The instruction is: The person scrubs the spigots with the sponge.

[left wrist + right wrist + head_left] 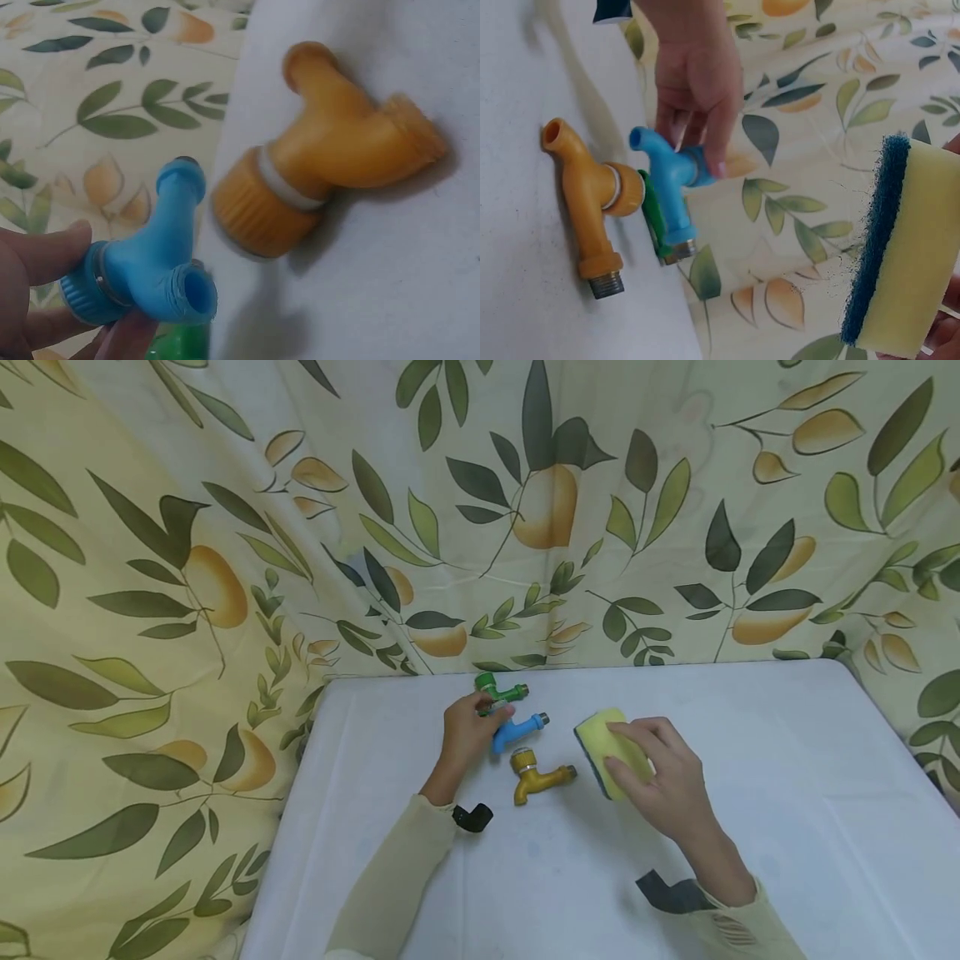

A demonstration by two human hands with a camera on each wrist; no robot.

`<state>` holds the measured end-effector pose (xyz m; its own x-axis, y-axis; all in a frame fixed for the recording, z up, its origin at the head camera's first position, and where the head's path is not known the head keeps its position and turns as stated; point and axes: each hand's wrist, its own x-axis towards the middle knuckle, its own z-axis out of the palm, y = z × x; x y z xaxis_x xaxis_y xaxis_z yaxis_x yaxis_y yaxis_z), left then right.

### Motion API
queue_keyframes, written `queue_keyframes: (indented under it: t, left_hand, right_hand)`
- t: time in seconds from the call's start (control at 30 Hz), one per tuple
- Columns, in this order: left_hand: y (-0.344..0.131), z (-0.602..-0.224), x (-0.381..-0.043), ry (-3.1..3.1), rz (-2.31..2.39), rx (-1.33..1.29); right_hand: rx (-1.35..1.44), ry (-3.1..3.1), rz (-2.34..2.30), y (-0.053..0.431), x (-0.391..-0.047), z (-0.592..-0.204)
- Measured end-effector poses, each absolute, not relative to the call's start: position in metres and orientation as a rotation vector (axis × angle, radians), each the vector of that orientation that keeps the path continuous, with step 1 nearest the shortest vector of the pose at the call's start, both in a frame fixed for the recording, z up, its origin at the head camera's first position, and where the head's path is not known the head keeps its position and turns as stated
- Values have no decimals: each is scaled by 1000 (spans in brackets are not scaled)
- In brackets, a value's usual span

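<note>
The forearms come in from the near edge in pale sleeves: the left sleeve (397, 877) slants up and rightward, the right sleeve (746, 931) up and leftward, each with a dark piece at the wrist. The right hand (675, 785) is bent at the fingers, thumb nearer and fingertips farther, pinching a yellow sponge (611, 747) by its side. The sponge is tilted, its dark blue scouring face turned left towards the taps.

Just left of the sponge, a yellow tap (536, 781) lies on the white-covered table (780, 760), its threaded end pointing right and its ribbed cap away from the person; neither hand touches it. Beyond it the left hand (463, 735) reaches forward, well apart from the right, thumb and fingers closed round the ribbed cap of a blue tap (517, 732). The blue tap's threaded end points right — whether its body touches the cloth is hard to tell. Behind it is a green tap (513, 694), partly covered by the left fingers; contact there is unclear. Farthest back hangs a leaf-and-fruit patterned curtain (645, 602) — it meets the table's far edge.
</note>
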<state>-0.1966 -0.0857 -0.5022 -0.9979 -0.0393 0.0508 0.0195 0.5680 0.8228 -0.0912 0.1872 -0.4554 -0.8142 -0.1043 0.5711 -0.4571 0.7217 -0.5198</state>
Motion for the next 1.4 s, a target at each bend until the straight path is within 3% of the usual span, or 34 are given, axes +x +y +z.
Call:
queue_keyframes:
  t: [1.0, 1.4]
  left_hand:
    - [-74, -535, -202, -2793, -1061, -9]
    - [-113, -512, -236, -2970, -836, -300]
  right_hand:
    - [404, -2417, 961, 188, -88, -460]
    - [411, -2398, 962, 192, -88, -462]
